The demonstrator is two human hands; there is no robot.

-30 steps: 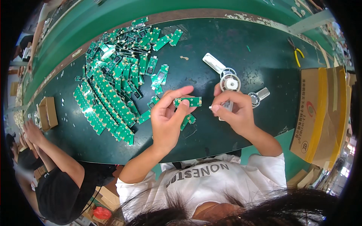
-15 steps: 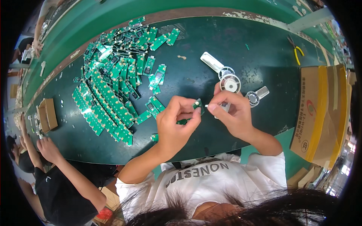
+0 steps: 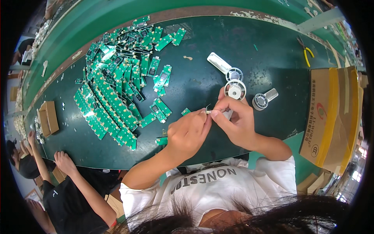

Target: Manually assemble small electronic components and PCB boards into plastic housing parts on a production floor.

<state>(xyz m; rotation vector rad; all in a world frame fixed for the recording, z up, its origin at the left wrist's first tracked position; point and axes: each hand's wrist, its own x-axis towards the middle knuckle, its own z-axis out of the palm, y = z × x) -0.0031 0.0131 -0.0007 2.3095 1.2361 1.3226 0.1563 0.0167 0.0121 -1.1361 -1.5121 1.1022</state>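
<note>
My left hand (image 3: 187, 133) is closed, its fingertips pinching a small green circuit board (image 3: 207, 107) that shows nearly edge-on and is mostly hidden. Opposite it, my right hand (image 3: 238, 124) is closed around a white handheld fan (image 3: 235, 90) whose round head points away from me. Between the right thumb and forefinger a small white plug (image 3: 209, 112) meets the board's edge; whether it is seated I cannot tell. Just beyond the held fan lies another white fan (image 3: 219, 63), and a third fan (image 3: 260, 101) rests to the right of my right hand.
A large heap of green circuit boards (image 3: 113, 91) spreads over the left of the dark green table (image 3: 187, 87). Yellow-handled pliers (image 3: 308, 57) lie at the far right, near a cardboard box (image 3: 329, 119). At left are a small open carton (image 3: 49, 119) and a co-worker's hand (image 3: 65, 162).
My hands have come together, bringing board and plug into contact. The left hand has turned, so the board now shows edge-on. The co-worker's hand has moved towards the table's near edge.
</note>
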